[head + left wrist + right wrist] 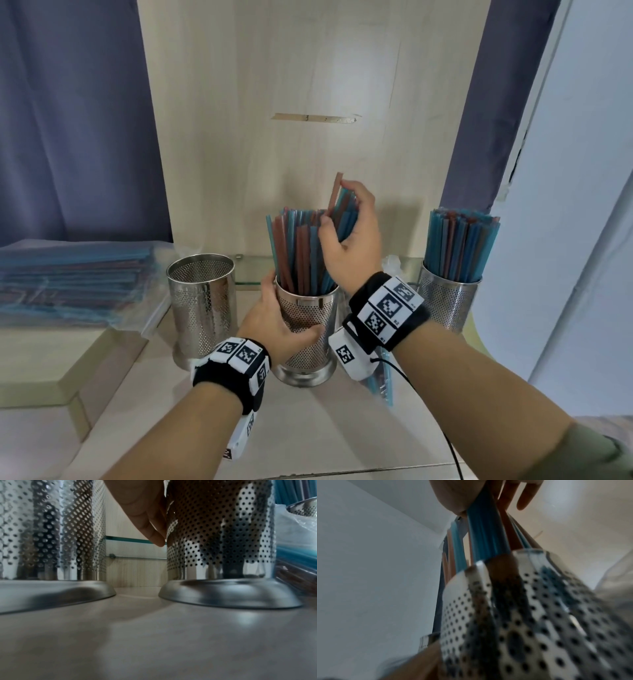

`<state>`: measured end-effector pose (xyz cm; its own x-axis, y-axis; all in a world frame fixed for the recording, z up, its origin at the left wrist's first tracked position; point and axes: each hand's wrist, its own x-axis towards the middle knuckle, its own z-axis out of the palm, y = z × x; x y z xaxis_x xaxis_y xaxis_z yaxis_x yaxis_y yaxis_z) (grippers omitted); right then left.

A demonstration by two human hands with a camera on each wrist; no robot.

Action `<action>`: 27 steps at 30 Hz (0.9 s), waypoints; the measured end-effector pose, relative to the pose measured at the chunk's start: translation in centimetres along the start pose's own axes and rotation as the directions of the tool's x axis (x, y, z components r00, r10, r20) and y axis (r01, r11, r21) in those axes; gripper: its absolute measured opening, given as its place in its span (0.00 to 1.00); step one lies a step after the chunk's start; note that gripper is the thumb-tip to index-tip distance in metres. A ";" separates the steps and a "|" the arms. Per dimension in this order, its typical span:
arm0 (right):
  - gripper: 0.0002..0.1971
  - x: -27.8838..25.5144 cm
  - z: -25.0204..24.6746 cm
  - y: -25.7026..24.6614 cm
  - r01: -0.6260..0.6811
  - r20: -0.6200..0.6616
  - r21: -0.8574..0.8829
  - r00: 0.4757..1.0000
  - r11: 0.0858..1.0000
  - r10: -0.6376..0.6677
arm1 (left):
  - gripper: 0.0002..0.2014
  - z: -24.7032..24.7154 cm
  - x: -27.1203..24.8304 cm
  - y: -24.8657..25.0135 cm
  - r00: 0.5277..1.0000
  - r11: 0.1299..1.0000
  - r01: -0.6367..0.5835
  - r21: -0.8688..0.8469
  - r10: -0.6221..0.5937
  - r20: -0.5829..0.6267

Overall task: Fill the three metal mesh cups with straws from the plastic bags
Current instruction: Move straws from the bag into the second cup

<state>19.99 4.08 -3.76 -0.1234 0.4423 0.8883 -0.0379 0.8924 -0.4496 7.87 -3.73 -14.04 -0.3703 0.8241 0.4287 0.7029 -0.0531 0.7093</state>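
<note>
Three mesh cups, the middle cup (308,329) under both hands.
Left hand (274,318) wraps its wall on the bench; the right hand's (352,233) grip pinches light, slippery, bendable straws (301,253) near their tops, directly above.

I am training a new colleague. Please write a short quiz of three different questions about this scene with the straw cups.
1. True or false: the left cup already holds straws.
2. Which hand steadies the middle cup? A) left hand B) right hand
3. Fill in: the right hand grips a bundle of ____ standing in the middle cup.

Key: 1 false, it looks empty; the right cup is full. 2 A. 3 straws.
</note>
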 end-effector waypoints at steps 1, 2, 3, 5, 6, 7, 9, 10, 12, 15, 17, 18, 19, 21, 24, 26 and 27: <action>0.24 -0.1 0.1 0.3 -0.006 0.031 -0.035 1.000 0.999 0.007 | 0.57 0.0 0.0 0.0 1.000 1.000 0.003 -0.001 -0.003 -0.001; 0.24 -0.3 0.1 0.6 -0.019 0.060 -0.061 0.998 0.998 0.022 | 0.57 0.0 0.0 0.0 1.000 1.000 0.002 -0.003 -0.002 -0.002; 0.23 -0.3 0.0 0.9 -0.030 0.093 -0.084 0.995 0.996 0.038 | 0.57 0.0 0.0 0.0 1.000 1.000 -0.001 -0.008 0.001 0.000; 0.21 -0.3 -0.2 1.5 -0.021 0.153 -0.178 0.987 0.984 0.049 | 0.56 0.0 0.0 -0.1 1.000 1.000 -0.009 -0.016 0.009 0.005; 0.20 -0.1 -0.2 1.8 0.000 0.173 -0.247 0.984 0.969 0.044 | 0.56 -0.1 0.0 -0.1 1.000 1.000 -0.011 -0.018 0.011 0.006; 0.20 0.0 -0.2 2.0 0.027 0.192 -0.310 0.981 0.950 0.035 | 0.55 -0.1 0.0 -0.1 1.000 1.000 -0.014 -0.019 0.014 0.005; 0.21 0.1 -0.2 2.0 0.063 0.221 -0.375 0.975 0.925 0.023 | 0.55 -0.2 0.0 0.0 1.000 1.000 -0.019 -0.015 0.019 0.001; 0.24 0.3 -0.2 1.9 0.072 0.228 -0.379 0.974 0.923 0.017 | 0.55 -0.2 0.0 0.0 1.000 1.000 -0.020 -0.012 0.020 0.001; 0.30 1.1 -0.6 1.6 0.091 0.235 -0.339 0.972 0.937 -0.009 | 0.55 -0.1 0.0 0.1 1.000 1.000 -0.025 -0.010 0.025 -0.001; 0.39 2.9 -1.1 0.5 0.235 0.386 -0.280 0.915 0.931 -0.115 | 0.54 -0.1 0.0 0.0 1.000 0.999 -0.028 -0.017 0.028 -0.001; 0.41 3.7 -0.9 -0.3 0.322 0.585 -0.297 0.805 0.899 -0.095 | 0.53 -0.1 0.0 -0.1 1.000 1.000 -0.028 -0.012 0.028 -0.004; 0.42 3.9 -0.8 -0.6 0.318 0.647 -0.298 0.761 0.900 -0.055 | 0.52 -0.1 -0.1 0.0 1.000 1.000 -0.026 -0.007 0.026 -0.004; 0.42 4.1 -0.7 -0.8 0.276 0.671 -0.285 0.741 0.918 -0.015 | 0.52 -0.1 -0.1 0.0 1.000 1.000 -0.023 -0.001 0.023 -0.006; 0.41 4.2 -0.9 -1.4 0.138 0.637 -0.217 0.770 0.966 0.033 | 0.52 -0.1 -0.2 0.2 1.000 1.000 -0.021 0.006 0.021 -0.009; 0.40 4.1 -1.7 -1.7 0.174 0.473 -0.140 0.877 0.975 -0.088 | 0.53 -0.1 -0.2 0.2 1.000 1.000 -0.018 0.009 0.018 -0.015; 0.42 3.2 -2.3 -1.6 0.173 0.360 -0.158 0.927 0.972 -0.106 | 0.53 -0.1 -0.2 0.1 1.000 1.000 -0.019 0.006 0.019 -0.017; 0.46 2.4 -2.4 -1.3 0.126 0.322 -0.193 0.945 0.973 -0.059 | 0.53 -0.1 -0.2 0.1 1.000 1.000 -0.022 0.000 0.022 -0.016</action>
<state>22.16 4.17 -0.86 -0.4334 0.3371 0.8358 0.1394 0.9413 -0.3073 7.94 -3.92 -14.03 -0.3645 0.8139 0.4526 0.7105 -0.0711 0.7001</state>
